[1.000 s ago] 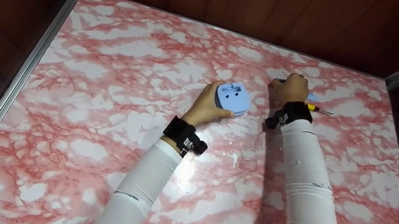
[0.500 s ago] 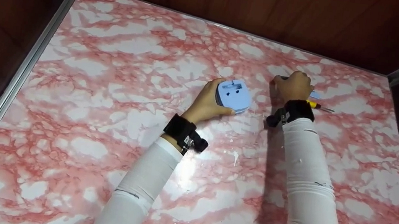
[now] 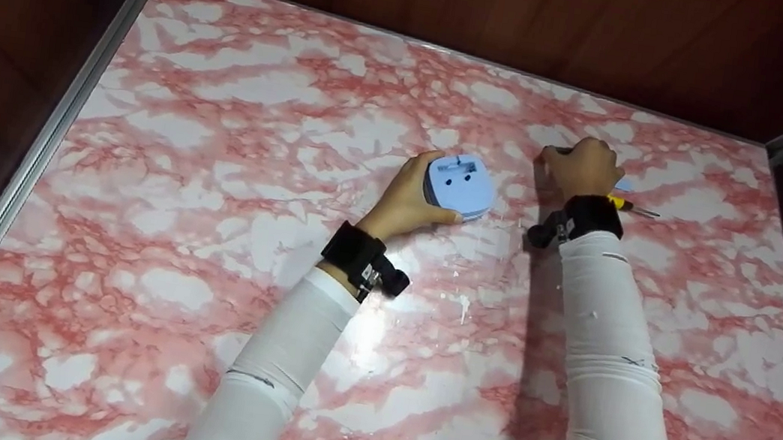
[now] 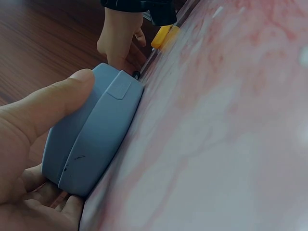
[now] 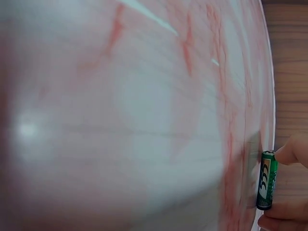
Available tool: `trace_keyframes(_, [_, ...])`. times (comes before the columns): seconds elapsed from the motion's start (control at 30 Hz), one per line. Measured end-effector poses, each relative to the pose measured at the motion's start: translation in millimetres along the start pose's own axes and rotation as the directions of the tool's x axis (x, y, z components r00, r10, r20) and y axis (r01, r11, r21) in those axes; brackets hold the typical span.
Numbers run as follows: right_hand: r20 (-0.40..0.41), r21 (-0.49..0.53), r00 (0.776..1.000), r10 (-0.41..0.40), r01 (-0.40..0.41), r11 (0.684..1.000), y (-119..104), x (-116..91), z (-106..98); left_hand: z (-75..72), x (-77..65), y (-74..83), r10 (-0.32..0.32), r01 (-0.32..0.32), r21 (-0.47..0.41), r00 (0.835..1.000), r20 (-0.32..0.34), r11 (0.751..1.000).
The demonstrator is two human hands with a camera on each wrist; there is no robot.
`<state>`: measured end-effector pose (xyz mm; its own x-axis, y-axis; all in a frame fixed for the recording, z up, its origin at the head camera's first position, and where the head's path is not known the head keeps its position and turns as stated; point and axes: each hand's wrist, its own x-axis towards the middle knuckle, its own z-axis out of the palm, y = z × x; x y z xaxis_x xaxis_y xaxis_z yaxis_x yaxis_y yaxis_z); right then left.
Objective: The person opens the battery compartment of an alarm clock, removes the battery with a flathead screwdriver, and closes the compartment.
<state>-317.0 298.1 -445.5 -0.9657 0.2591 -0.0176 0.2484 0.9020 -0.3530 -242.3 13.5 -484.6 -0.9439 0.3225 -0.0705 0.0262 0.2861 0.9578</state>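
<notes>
Battery [image 5: 267, 180], green showing, right wrist view only

Light-blue box [image 3: 459, 195] in the left fingers [image 3: 418, 163], small dark item [image 3: 561, 150] in the right fingers [image 3: 606, 156].
The box's slot [image 3: 459, 167] and two dark spots [image 3: 449, 182] face up; on the marbled counter [image 3: 209, 226], just to the outer side of the right fingers, lie a pale-blue piece [image 3: 624, 184] and a partly hidden yellow-handled screwdriver [image 3: 618, 203].
</notes>
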Motion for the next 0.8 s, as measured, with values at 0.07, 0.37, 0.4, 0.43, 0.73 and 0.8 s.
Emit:
trace_keyframes(0.07, [-0.003,0.004,1.000,-0.004,0.004,1.000,1.1,-1.4,-1.1,0.7,0.3,-0.1,0.000,0.000,-0.007,1.000,0.005,1.000])
trace_keyframes(0.37, [-0.031,0.025,0.999,-0.038,0.038,0.999,4.2,-0.9,-1.4,0.0,0.8,0.2,0.006,-0.006,-0.011,1.000,0.005,1.000])
trace_keyframes(0.4, [-0.032,0.026,0.999,-0.041,0.041,0.999,4.6,-0.8,-1.4,0.0,0.7,0.2,0.007,-0.007,-0.009,1.000,0.004,1.000])
trace_keyframes(0.43, [-0.029,0.024,0.999,-0.042,0.042,0.999,5.0,-0.5,-1.4,-0.1,0.6,0.1,0.008,-0.008,-0.006,1.000,0.003,1.000])
trace_keyframes(0.73, [-0.004,0.019,0.998,-0.064,0.064,0.998,4.8,-1.5,-4.3,-2.0,-1.5,0.2,-0.011,0.011,0.021,1.000,0.024,1.000])
trace_keyframes(0.8, [-0.007,0.030,0.997,-0.075,0.075,0.997,4.3,-1.7,-4.6,-2.1,-1.7,-0.4,-0.008,0.007,0.022,1.000,0.024,1.000])
